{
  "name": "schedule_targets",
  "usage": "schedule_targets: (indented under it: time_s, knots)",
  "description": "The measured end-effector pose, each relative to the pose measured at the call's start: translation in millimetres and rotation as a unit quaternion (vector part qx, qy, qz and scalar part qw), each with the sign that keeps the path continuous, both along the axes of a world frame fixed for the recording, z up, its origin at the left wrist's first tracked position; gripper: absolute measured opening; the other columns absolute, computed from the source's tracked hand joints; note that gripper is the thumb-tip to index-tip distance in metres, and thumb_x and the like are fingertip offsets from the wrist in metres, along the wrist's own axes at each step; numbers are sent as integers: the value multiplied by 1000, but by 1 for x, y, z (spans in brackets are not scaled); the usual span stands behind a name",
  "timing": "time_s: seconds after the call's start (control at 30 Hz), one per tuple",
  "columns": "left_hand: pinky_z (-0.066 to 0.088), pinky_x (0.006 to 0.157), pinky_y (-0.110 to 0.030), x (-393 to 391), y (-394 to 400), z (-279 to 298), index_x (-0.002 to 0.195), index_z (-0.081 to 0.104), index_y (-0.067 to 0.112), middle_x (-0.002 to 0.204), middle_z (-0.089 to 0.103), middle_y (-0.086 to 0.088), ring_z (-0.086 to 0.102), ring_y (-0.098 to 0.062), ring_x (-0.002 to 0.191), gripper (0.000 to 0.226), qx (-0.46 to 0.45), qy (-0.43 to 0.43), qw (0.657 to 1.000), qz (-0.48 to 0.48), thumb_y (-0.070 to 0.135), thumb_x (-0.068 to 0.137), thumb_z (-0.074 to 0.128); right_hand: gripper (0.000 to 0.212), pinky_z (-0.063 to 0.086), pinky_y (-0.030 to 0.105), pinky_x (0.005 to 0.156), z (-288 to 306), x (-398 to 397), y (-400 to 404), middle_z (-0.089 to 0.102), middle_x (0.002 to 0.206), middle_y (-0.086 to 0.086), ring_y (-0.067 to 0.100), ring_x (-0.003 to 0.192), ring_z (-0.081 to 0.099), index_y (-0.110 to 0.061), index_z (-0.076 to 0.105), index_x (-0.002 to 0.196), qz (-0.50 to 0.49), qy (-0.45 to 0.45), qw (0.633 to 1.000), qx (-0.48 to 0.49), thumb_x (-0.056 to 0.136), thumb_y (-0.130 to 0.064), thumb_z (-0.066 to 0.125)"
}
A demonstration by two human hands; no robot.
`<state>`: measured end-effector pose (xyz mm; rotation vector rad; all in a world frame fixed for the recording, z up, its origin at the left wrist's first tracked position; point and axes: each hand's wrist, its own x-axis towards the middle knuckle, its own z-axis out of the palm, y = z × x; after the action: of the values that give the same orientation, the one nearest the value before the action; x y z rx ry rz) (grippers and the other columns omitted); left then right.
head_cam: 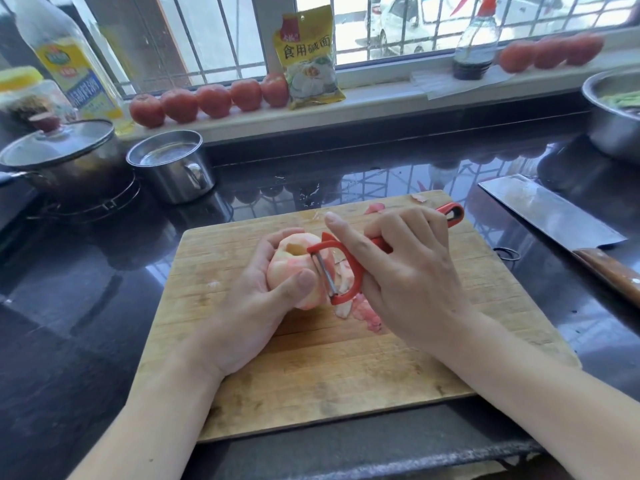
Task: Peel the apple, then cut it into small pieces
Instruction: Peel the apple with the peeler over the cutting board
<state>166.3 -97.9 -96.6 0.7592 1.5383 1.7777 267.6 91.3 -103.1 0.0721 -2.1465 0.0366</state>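
Note:
My left hand grips a pale apple over the wooden cutting board; most of its skin is off, with faint pink streaks left. My right hand holds a red peeler by its handle, and the steel blade lies against the apple's right side. A strip of peel curls inside the peeler's frame. Pink peelings lie on the board under the peeler, and more peel lies near the board's far edge.
A cleaver lies on the dark counter to the right of the board. A steel mug and a lidded pot stand at the back left, a steel basin at the back right. Tomatoes, bottles and a yellow packet line the windowsill.

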Motion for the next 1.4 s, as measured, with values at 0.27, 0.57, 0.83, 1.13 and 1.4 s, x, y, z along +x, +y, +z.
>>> schedule_targets:
  time_s: [0.27, 0.57, 0.83, 1.13, 1.4]
  knots:
    - [59, 84, -36, 1, 1, 3, 138, 45, 15, 124, 69, -17, 69, -31, 106, 93, 13, -43, 999, 6, 52, 66, 93, 51, 35, 41, 91, -2, -3, 4, 61, 91, 4, 30, 89, 57, -18, 59, 141, -21, -10, 1000, -10, 92, -9, 69]
    - [60, 78, -39, -3, -4, 5, 142, 48, 3, 120, 65, -24, 67, -45, 101, 84, 48, -75, 996, -10, 44, 79, 86, 55, 30, 44, 90, -7, -6, 38, 57, 96, 3, 31, 97, 52, -21, 64, 136, -163, -76, 980, -88, 84, -2, 60]
    - [60, 80, -39, -2, 0, 6, 145, 47, 8, 129, 64, -24, 67, -40, 108, 96, 36, -64, 997, -4, 57, 72, 86, 37, 35, 43, 89, 0, 0, 11, 63, 90, 3, 28, 87, 56, -17, 68, 132, 20, -17, 999, -47, 106, -22, 42]
    - [60, 87, -48, 0, 0, 7, 134, 38, 16, 128, 66, -25, 69, -41, 113, 101, 25, -73, 997, 4, 58, 59, 91, 45, 34, 39, 89, 2, 3, -3, 60, 88, 6, 27, 85, 52, -14, 56, 142, 21, 9, 999, 40, 98, -7, 59]
    - [59, 90, -40, -3, 1, 5, 143, 43, 23, 120, 69, -15, 70, -30, 107, 108, 36, -67, 997, 22, 55, 53, 94, 50, 42, 42, 74, 0, 2, -5, 59, 84, 6, 27, 77, 56, -8, 58, 140, 10, -11, 997, 74, 91, -2, 62]
